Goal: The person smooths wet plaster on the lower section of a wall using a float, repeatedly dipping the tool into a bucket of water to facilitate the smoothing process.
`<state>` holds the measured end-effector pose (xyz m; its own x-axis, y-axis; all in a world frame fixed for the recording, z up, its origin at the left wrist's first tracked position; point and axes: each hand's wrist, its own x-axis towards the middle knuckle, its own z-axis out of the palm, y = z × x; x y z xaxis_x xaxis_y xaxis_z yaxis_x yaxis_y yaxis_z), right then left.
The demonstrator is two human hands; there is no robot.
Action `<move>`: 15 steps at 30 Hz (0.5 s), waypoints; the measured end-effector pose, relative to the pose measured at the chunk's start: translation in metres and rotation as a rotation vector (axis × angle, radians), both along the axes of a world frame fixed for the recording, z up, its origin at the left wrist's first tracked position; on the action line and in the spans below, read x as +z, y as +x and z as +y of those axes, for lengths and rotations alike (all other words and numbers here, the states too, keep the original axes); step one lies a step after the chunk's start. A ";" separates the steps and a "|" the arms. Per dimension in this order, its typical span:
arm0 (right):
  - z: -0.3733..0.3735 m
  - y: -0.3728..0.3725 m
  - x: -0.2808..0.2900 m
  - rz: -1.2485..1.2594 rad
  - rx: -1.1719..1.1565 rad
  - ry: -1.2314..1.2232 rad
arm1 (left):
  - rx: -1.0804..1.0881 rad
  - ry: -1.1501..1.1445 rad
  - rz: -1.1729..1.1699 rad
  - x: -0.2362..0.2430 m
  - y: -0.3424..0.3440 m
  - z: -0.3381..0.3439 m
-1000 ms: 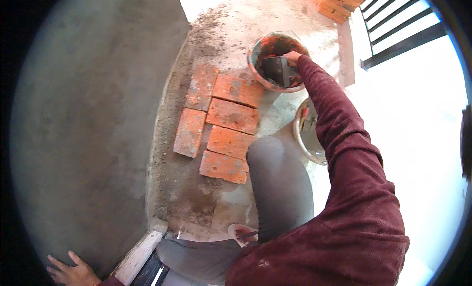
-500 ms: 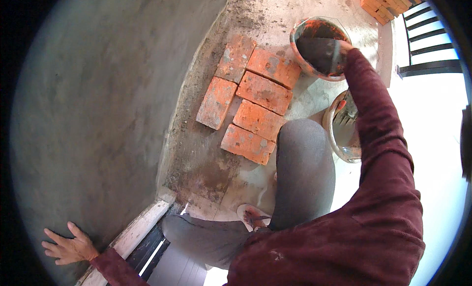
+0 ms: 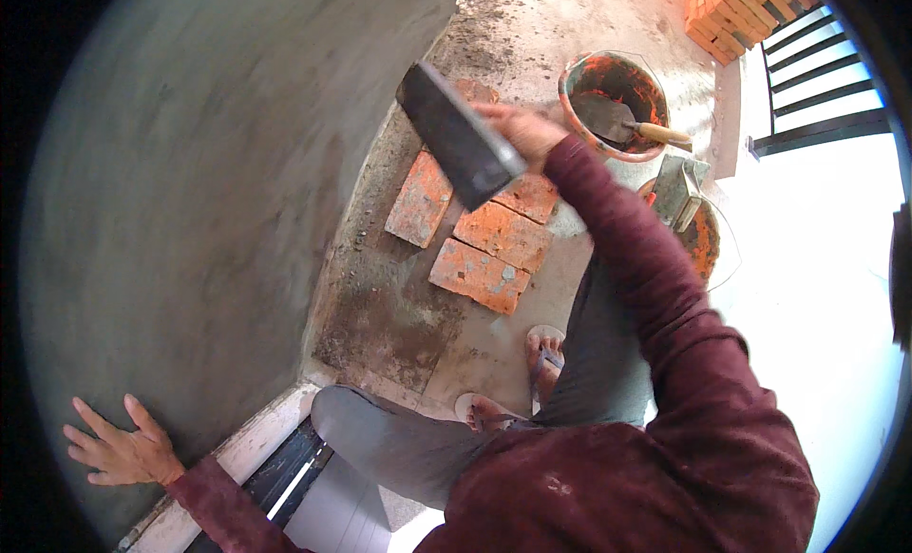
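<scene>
We have a grey plastered wall [image 3: 218, 201] along our left side, and beside it runs the dusty floor [image 3: 389, 315], smudged dark near the wall's foot. Dark bars of a railing [image 3: 822, 134] stand at the upper right, with a stack of orange bricks [image 3: 733, 23] next to them. Several loose bricks [image 3: 480, 273] lie flat on the floor, some partly hidden from us. To their right stand two buckets: the far bucket [image 3: 650, 89], stained orange inside, and the near bucket [image 3: 705, 244], partly covered by our right sleeve [image 3: 655, 268]. A dark rectangular float [image 3: 456, 135] hangs tilted above the loose bricks, between the wall and the far bucket. A flat grey hand tool [image 3: 676, 187] rests at the near bucket's rim, and a wooden-handled trowel [image 3: 608, 118] sits in the far bucket, its handle over the rim. Our right hand [image 3: 527, 135] has its fingers closed on the float, the grip itself mostly hidden; our left hand [image 3: 123, 453] spreads its fingers wide against the wall, holding nothing
</scene>
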<state>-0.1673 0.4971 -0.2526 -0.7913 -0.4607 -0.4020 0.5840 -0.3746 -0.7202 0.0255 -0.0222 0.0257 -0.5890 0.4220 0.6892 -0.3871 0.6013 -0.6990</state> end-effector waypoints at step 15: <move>-0.162 0.026 -0.110 0.291 -0.545 0.284 | -0.044 -0.019 0.016 -0.003 -0.001 -0.010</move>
<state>-0.1410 0.3350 -0.3625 -0.9747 0.1264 -0.1841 0.1331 -0.3335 -0.9333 0.0248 -0.0318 0.0231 -0.5583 0.4607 0.6900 -0.3717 0.6046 -0.7045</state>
